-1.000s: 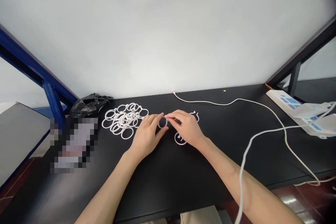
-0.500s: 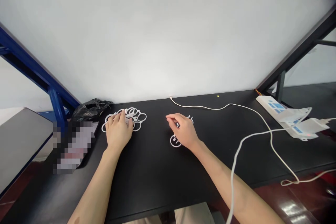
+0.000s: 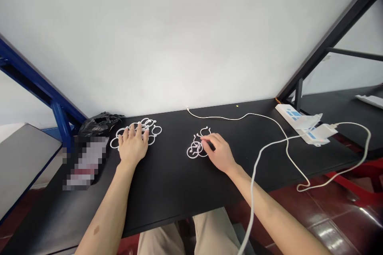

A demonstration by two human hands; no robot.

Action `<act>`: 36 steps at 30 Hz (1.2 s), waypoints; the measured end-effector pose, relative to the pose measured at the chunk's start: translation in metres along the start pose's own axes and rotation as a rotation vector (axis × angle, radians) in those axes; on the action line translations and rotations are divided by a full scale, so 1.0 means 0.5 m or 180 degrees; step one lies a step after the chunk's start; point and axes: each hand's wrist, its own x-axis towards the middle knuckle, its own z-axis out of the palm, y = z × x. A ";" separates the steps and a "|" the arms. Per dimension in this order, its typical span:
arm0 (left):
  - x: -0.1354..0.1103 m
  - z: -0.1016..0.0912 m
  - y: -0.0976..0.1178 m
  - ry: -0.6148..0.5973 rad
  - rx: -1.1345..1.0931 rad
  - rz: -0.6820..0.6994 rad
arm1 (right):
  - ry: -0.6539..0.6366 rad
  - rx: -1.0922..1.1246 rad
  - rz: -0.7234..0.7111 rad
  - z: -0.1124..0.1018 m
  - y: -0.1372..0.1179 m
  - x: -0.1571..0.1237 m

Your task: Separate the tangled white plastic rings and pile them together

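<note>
A heap of white plastic rings (image 3: 151,126) lies on the black table (image 3: 173,183) at the left. My left hand (image 3: 131,145) rests flat on top of that heap, fingers stretched out. A smaller cluster of opened white rings (image 3: 196,147) lies near the middle. My right hand (image 3: 220,151) sits just right of this cluster, its fingertips touching the rings, fingers loosely curled and holding nothing that I can see.
A black plastic bag (image 3: 100,122) and a blurred flat object (image 3: 85,161) lie at the left. White cables (image 3: 269,143) cross the right side to a white power strip (image 3: 301,121). A blue frame post (image 3: 61,121) stands at the left, a black one (image 3: 329,36) at the right.
Both hands were together on one ring a second ago. My left hand moved left onto the heap; my right hand set its ring down at the small cluster. The view shifted right.
</note>
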 end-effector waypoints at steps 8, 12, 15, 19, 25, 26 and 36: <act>-0.017 -0.029 0.057 0.0782 -0.0401 0.0411 | -0.0753 -0.0708 -0.0586 -0.002 -0.032 -0.039; -0.071 -0.050 0.127 0.0486 -0.1014 0.1342 | -0.0738 -0.0698 -0.0769 0.005 -0.030 -0.038; -0.111 -0.058 0.163 0.0085 -0.1404 0.1957 | -0.0596 -0.0485 -0.0695 0.007 -0.028 -0.035; -0.134 -0.063 0.174 0.0005 -0.1625 0.1942 | -0.0450 -0.0061 -0.0534 0.020 -0.031 -0.009; -0.120 -0.057 0.158 -0.0052 -0.2129 0.1189 | -0.0678 0.0521 -0.0518 0.066 -0.045 0.059; -0.117 -0.055 0.156 -0.0104 -0.2206 0.0982 | -0.0716 0.0606 -0.0500 0.074 -0.047 0.069; -0.093 -0.066 0.153 -0.0322 -0.2626 0.0002 | -0.0799 0.0922 -0.0041 0.096 -0.047 0.059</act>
